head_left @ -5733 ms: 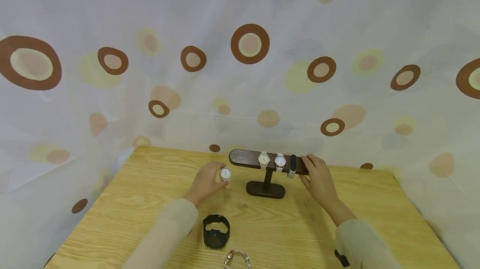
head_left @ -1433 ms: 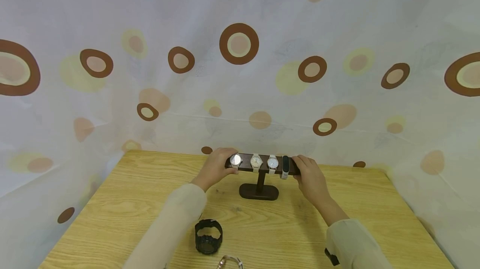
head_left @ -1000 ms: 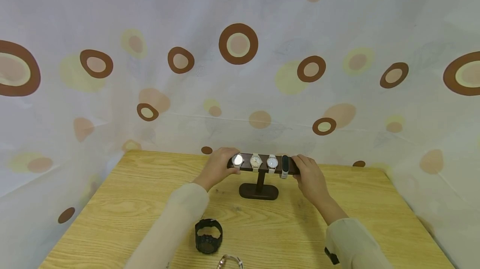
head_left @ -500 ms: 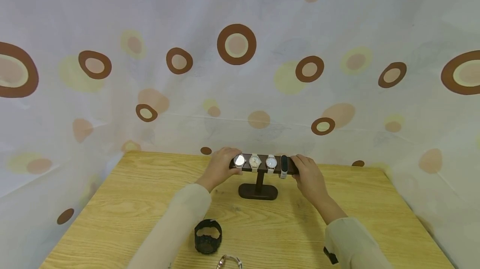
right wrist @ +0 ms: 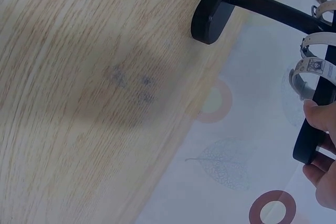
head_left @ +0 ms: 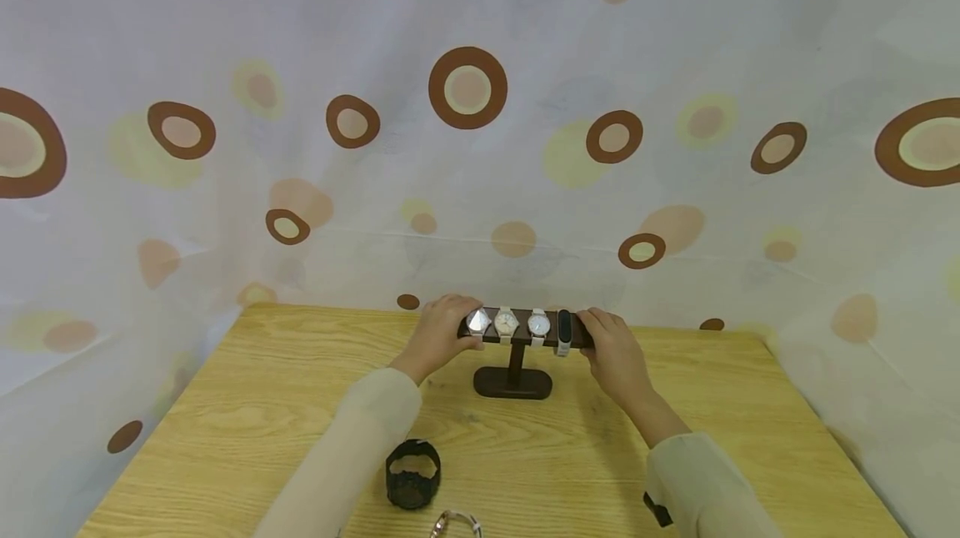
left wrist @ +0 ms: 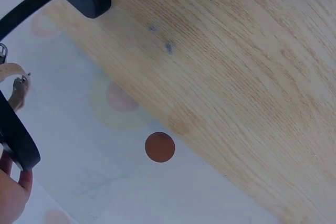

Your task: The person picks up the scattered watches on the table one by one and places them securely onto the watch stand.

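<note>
A dark brown watch stand (head_left: pixel 513 382) stands near the back of the wooden table, its bar carrying several timepieces. My left hand (head_left: pixel 442 334) is at the bar's left end, thumb below and fingers above, holding a round silver-faced wristwatch (head_left: pixel 478 321) on the bar. Two white-strapped watches sit further right, one with a cream dial (head_left: pixel 506 323) and one with a white dial (head_left: pixel 538 324). Beside them is a fitness band (head_left: pixel 564 328) with a black screen. My right hand (head_left: pixel 617 354) grips the bar's right end, thumb and fingers around it (right wrist: pixel 325 150) in the right wrist view.
A chunky black watch (head_left: pixel 412 475) lies on the table (head_left: pixel 540 455) in front of the stand. Closer still, a slim watch (head_left: pixel 456 521) is cut off by the lower frame edge. A white dotted cloth (head_left: pixel 480 188) hangs behind the table.
My left hand has brought the silver-faced watch from left of the stand onto the bar, then slid it slightly right along it. My right hand keeps its grip. The head view has shifted slightly.
</note>
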`<control>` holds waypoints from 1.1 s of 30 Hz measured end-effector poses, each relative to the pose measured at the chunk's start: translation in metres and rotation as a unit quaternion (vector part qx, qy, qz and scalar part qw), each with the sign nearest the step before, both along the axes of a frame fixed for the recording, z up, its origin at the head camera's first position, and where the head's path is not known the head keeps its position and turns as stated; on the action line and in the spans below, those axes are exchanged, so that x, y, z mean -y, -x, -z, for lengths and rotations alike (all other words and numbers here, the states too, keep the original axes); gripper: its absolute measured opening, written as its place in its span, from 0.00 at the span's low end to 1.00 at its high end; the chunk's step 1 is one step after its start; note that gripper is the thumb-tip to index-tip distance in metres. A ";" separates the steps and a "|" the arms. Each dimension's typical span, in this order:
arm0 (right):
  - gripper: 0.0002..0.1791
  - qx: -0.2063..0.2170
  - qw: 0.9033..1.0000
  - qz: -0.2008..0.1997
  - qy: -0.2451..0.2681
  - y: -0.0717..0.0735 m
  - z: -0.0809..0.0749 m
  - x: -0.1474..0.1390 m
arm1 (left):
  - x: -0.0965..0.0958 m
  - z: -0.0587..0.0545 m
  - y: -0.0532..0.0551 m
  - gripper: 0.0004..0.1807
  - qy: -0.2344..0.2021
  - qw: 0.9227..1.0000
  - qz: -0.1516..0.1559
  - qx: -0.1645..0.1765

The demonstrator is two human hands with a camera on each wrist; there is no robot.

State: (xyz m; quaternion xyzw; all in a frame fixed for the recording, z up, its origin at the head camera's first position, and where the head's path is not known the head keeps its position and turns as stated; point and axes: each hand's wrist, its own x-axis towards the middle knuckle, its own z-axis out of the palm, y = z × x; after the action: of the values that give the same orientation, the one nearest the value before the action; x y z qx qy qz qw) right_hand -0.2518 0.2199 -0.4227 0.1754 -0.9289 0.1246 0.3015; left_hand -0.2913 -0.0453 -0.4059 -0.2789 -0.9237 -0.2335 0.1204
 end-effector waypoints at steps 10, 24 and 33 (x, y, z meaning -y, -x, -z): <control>0.28 -0.004 1.000 0.002 0.006 -0.001 0.001 -0.001 | -0.004 -0.002 0.000 0.32 0.042 0.999 -0.011 -0.001; 0.28 -0.010 1.000 0.002 0.018 -0.001 0.004 -0.005 | -0.005 -0.003 -0.002 0.32 0.025 1.000 0.000 -0.006; 0.29 0.029 0.999 0.000 0.035 -0.002 0.004 -0.006 | -0.005 -0.001 -0.002 0.34 0.013 1.000 0.008 -0.009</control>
State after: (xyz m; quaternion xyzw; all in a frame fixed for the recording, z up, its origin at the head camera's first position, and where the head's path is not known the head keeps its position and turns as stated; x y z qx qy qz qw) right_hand -0.2494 0.2256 -0.4263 0.1607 -0.9324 0.1622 0.2800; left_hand -0.2897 -0.0401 -0.4046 -0.2896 -0.9233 -0.2201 0.1234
